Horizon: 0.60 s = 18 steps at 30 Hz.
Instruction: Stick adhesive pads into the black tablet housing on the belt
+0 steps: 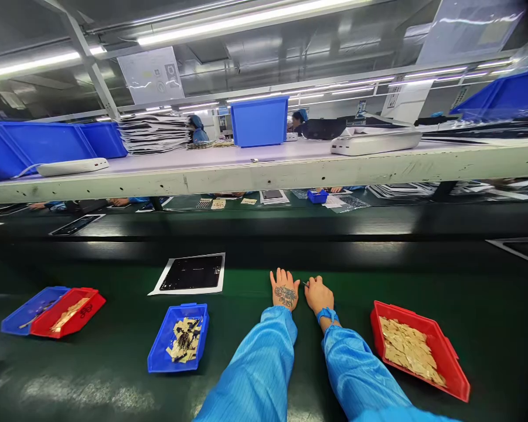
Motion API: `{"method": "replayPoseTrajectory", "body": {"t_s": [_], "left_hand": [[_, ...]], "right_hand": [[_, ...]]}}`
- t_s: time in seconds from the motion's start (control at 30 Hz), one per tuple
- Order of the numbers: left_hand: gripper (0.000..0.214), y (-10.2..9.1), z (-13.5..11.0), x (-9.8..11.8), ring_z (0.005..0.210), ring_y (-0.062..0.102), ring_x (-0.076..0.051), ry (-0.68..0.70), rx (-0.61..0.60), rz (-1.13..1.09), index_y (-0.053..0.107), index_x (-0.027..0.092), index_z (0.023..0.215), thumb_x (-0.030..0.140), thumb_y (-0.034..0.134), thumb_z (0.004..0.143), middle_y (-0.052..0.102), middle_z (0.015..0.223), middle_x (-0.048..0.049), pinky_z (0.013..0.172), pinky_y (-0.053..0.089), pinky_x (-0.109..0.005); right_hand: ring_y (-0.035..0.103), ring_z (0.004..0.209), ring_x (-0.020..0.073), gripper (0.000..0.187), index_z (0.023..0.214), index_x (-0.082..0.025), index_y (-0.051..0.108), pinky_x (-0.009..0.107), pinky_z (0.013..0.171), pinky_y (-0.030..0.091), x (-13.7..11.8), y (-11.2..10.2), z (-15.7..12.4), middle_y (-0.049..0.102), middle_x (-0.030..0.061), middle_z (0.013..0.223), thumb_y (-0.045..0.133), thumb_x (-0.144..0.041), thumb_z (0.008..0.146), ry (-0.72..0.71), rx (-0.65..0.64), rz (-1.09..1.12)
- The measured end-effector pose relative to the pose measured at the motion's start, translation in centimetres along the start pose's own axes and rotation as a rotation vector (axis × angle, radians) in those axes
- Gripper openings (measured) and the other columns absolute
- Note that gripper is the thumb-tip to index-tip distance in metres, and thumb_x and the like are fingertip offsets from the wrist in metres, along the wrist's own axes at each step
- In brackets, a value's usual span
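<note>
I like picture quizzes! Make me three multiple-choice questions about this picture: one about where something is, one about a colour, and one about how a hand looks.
1. Where is the big red tray of gold-coloured pieces?
A) Right of the right hand
B) On the high shelf
C) Inside a blue bin

2. What colour is the band on the right wrist?
A) Red
B) Blue
C) White

3. How does the left hand look?
A) Gripping a stack of papers
B) Open, palm down
C) Curled in a fist

Answers:
1. A, it sits on the green surface past that hand.
2. B, the band shows blue.
3. B, its tattoo faces up, fingers spread.
</note>
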<state>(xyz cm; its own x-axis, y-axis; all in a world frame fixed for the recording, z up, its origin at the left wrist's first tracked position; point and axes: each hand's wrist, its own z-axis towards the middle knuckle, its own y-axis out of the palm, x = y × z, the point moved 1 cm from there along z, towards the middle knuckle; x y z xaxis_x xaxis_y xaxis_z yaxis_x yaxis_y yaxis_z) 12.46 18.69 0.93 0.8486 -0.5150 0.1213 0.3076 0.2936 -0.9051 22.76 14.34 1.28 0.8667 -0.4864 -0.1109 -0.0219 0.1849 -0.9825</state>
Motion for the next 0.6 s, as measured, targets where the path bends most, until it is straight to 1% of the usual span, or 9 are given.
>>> {"method": "replayPoseTrajectory", "body": {"t_s": [0.1,0.17,0.27,0.33,0.47,0.53,0.6], "left_hand": [[0.034,-0.3,-0.1,0.1,0.125,0.052,-0.026,-0.01,-0.029,-0.01,0.063,0.011,0.11,0.039,0.05,0.097,0.065,0.113,-0.011,0.11,0.034,-0.054],[0.032,-0.4,-0.1,0.2,0.124,0.052,-0.025,-0.01,-0.047,-0.023,0.065,0.011,0.103,0.038,0.049,0.098,0.065,0.109,-0.0102,0.11,0.034,-0.054],[0.033,-0.2,-0.2,0.3,0.126,0.05,-0.026,-0.006,-0.069,-0.048,0.064,0.01,0.102,0.038,0.047,0.098,0.064,0.112,-0.0114,0.111,0.032,-0.054],[0.035,0.0,-0.2,0.2,0.129,0.046,-0.027,-0.001,-0.086,-0.071,0.064,0.01,0.104,0.038,0.045,0.098,0.062,0.117,-0.0133,0.113,0.03,-0.054],[0.037,0.5,-0.4,-0.1,0.135,0.038,-0.029,-0.028,-0.114,-0.123,0.063,0.012,0.112,0.038,0.04,0.099,0.054,0.132,-0.0152,0.114,0.031,-0.053],[0.037,0.5,-0.5,-0.1,0.135,0.038,-0.03,-0.062,-0.134,-0.144,0.062,0.012,0.114,0.037,0.04,0.098,0.054,0.131,-0.0157,0.114,0.032,-0.054],[0.036,0.3,-0.6,-0.1,0.134,0.039,-0.031,-0.078,-0.161,-0.162,0.062,0.011,0.112,0.037,0.043,0.096,0.055,0.128,-0.0161,0.113,0.033,-0.054]], "right_hand": [[0.061,0.079,0.0134,0.022,0.107,-0.012,0.06,0.029,0.068,0.055,0.0,-0.3,-0.1,0.061,0.0067,0.106,0.056,-0.032,0.097,-0.005,-0.01,-0.008],[0.061,0.079,0.0134,0.022,0.106,-0.012,0.06,0.029,0.068,0.055,0.0,-0.5,-0.2,0.061,0.0068,0.106,0.056,-0.032,0.097,-0.011,-0.016,-0.014],[0.06,0.078,0.0131,0.021,0.105,-0.012,0.06,0.028,0.067,0.054,0.1,-0.5,-0.2,0.061,0.0069,0.107,0.056,-0.031,0.097,-0.028,-0.026,-0.014],[0.06,0.078,0.0128,0.021,0.106,-0.012,0.06,0.028,0.067,0.054,0.3,-0.4,-0.2,0.06,0.0072,0.109,0.055,-0.03,0.097,-0.048,-0.026,-0.004],[0.06,0.078,0.0131,0.025,0.116,-0.014,0.059,0.028,0.067,0.053,1.1,0.4,-0.2,0.059,0.0083,0.116,0.053,-0.03,0.098,-0.097,0.0,0.028],[0.061,0.075,0.013,0.026,0.119,-0.015,0.06,0.027,0.064,0.051,1.5,0.9,-0.1,0.058,0.0082,0.118,0.053,-0.03,0.098,-0.117,0.008,0.04],[0.063,0.073,0.0136,0.026,0.117,-0.017,0.063,0.026,0.059,0.049,1.8,1.4,0.0,0.058,0.008,0.12,0.053,-0.03,0.096,-0.13,0.02,0.052]]}}
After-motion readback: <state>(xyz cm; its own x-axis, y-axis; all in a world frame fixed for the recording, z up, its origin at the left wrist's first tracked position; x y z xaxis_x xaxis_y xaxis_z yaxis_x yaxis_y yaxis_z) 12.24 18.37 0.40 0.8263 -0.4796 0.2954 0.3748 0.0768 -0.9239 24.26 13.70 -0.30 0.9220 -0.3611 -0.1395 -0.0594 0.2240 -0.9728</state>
